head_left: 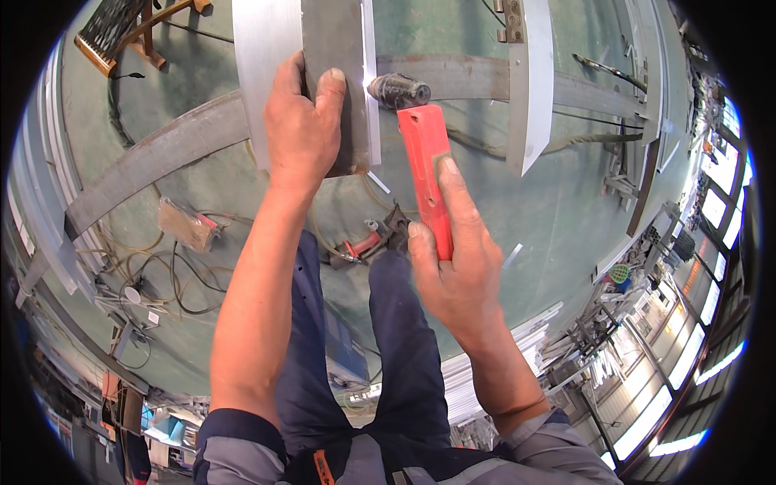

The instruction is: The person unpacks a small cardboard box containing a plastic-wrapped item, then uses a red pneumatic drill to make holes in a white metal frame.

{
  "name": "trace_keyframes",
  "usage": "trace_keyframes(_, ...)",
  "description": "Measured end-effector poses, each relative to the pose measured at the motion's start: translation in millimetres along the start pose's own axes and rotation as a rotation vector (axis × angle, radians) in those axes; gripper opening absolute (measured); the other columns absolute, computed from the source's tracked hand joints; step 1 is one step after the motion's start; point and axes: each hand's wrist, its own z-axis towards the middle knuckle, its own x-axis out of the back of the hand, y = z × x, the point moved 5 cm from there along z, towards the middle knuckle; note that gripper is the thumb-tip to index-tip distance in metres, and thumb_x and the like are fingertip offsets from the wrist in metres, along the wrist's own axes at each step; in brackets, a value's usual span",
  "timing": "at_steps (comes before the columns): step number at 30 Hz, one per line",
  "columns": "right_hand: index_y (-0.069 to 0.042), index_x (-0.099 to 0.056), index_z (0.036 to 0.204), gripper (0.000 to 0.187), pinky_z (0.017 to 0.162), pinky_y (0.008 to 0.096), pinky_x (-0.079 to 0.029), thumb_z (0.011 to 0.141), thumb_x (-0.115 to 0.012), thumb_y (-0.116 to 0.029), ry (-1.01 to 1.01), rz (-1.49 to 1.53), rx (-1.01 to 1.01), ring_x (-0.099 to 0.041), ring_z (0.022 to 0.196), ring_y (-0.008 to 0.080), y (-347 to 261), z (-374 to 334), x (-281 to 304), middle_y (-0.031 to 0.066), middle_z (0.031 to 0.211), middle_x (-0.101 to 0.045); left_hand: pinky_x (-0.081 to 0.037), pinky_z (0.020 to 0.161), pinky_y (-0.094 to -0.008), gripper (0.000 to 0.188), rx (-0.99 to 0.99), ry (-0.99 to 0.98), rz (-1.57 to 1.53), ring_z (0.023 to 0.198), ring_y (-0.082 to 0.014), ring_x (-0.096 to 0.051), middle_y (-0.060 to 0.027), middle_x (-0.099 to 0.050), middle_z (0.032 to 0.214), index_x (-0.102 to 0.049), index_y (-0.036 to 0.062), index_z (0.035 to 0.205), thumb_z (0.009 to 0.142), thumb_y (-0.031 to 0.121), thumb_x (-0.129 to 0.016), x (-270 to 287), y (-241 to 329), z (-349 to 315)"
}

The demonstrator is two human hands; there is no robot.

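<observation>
My left hand [305,121] grips a dark grey metal bar [335,32], its thumb on the bar's face and fingers bent at its left edge. The bar lies lengthwise along a wider pale metal panel [267,40]. My right hand [461,271] is closed on the lower part of a red handle; the tool looks like a hammer [420,145], with a dark, tapered head [399,90]. That head is beside the bar's right edge, its tip at a thin white strip; whether it touches cannot be told. A bright glint shows there.
A curved grey metal beam [166,133] crosses beneath the panel. Another pale profile [529,89] with a hinge-like fitting stands to the right. A red-and-black power tool [360,246] lies near my feet. Cables, hoses and a plastic-wrapped packet [186,222] lie on the left floor.
</observation>
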Motion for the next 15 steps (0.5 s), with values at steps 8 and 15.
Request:
trace_keyframes(8,-0.005,-0.042,0.155,0.077,0.068,0.0421,-0.057,0.085,-0.072,0.001,0.066,-0.039,0.044,-0.069,0.084,0.0311,-0.7,-9.9,-0.8,0.0180,0.107,-0.068,-0.054,0.086,-0.0394,0.040,0.000,-0.004,0.047,0.095,-0.0313,-0.070,-0.0205,-0.073,0.105,-0.061,-0.0051,0.125,0.097,0.023,-0.068,0.7,1.6,0.5)
trace_keyframes(15,0.008,-0.039,0.151,0.069,0.101,0.0408,-0.052,0.089,-0.067,0.002,-0.002,-0.023,0.007,-0.065,0.124,0.0368,0.7,-13.3,-0.3,0.0276,0.146,-0.055,-0.054,0.087,-0.0395,0.041,-0.008,-0.007,0.053,0.095,-0.0316,-0.070,-0.0202,-0.073,0.105,-0.061,-0.0048,0.126,0.097,0.024,-0.068,0.3,0.9,2.0)
